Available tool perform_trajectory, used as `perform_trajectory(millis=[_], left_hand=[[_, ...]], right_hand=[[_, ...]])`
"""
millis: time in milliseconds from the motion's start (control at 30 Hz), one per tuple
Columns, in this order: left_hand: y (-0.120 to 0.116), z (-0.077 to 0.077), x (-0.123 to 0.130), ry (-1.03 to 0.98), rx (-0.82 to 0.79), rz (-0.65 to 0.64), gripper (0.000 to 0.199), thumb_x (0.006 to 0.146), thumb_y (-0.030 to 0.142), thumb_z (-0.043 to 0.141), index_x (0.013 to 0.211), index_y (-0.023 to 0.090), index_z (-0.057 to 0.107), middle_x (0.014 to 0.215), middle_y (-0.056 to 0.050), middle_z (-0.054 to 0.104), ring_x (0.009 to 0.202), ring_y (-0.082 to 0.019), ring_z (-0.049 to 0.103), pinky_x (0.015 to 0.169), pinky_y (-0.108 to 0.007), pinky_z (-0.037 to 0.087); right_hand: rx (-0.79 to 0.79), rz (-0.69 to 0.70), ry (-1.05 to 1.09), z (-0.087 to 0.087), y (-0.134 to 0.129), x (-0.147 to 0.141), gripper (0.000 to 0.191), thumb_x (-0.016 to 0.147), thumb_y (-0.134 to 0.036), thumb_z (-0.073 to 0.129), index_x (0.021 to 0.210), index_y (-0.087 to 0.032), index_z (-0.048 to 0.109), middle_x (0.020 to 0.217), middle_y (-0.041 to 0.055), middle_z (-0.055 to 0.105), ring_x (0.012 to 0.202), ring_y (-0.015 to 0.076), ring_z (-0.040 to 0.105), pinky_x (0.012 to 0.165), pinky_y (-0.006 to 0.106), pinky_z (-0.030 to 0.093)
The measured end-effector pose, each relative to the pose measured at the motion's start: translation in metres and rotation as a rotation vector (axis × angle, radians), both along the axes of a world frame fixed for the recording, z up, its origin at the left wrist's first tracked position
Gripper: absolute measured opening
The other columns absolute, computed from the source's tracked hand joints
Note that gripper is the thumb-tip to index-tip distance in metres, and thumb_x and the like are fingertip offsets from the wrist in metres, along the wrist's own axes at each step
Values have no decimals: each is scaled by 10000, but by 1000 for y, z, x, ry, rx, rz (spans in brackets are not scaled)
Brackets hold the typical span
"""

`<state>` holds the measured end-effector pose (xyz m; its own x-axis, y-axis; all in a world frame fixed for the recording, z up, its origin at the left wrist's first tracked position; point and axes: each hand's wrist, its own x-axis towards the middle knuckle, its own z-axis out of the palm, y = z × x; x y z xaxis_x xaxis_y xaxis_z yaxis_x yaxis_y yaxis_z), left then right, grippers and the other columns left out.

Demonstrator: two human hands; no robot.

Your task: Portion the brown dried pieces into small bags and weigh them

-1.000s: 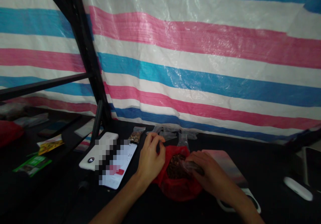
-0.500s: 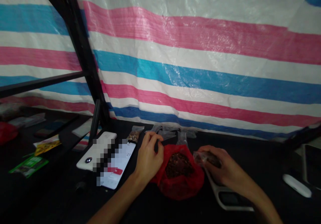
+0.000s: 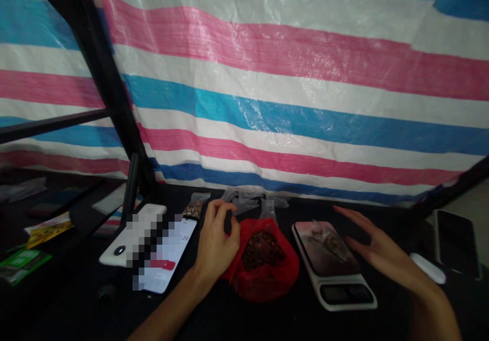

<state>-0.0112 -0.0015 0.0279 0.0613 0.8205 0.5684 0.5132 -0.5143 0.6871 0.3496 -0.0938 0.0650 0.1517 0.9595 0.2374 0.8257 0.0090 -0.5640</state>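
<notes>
Head view: the packet (image 3: 329, 241) lay slantwise on the scale (image 3: 324, 267), just left of the nearer right hand (image 3: 384, 249), open and empty; whether the left hand (image 3: 218, 239) gripped the red bag (image 3: 263, 286) was unclear.

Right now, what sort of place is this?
Probably a makeshift weighing and packing bench: digital scale, red bag of dried brown bits, small clear zip bags, striped tarp behind.
</notes>
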Motion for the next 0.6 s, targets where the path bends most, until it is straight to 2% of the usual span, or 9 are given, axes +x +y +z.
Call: perform_trajectory(millis=[167,300,433,600], left_hand=[[0,-2,0,1,10,4,231,877,116,503,1048,241,594,1137,-73,541,1036,-244,605,885,-411,549],[2,-4,-1,-19,42,35,265,869,103,503,1093,229,565,1116,-78,553,1029,-249,596,862,-409,548],[5,-5,-1,-33,40,54,274,872,109,502,1116,226,546,1091,-72,557,993,-244,593,834,-397,543],[3,-3,0,-36,58,49,264,878,115,498,1111,229,552,1098,-70,555,1004,-240,586,822,-376,533]], right_hand=[[3,-2,10,0,2,5,633,691,-292,551,1318,-257,631,1424,98,606,1389,346,493,1182,547,363],[-87,50,76,5,0,-8,600,705,-356,589,1296,-271,650,1426,107,602,1370,352,512,1150,534,407],[-164,73,87,10,0,-19,609,733,-433,632,1317,-260,636,1434,116,594,1361,350,520,1163,519,393],[-195,95,45,4,2,-18,609,762,-445,634,1340,-255,618,1450,127,575,1372,344,505,1179,534,357]])
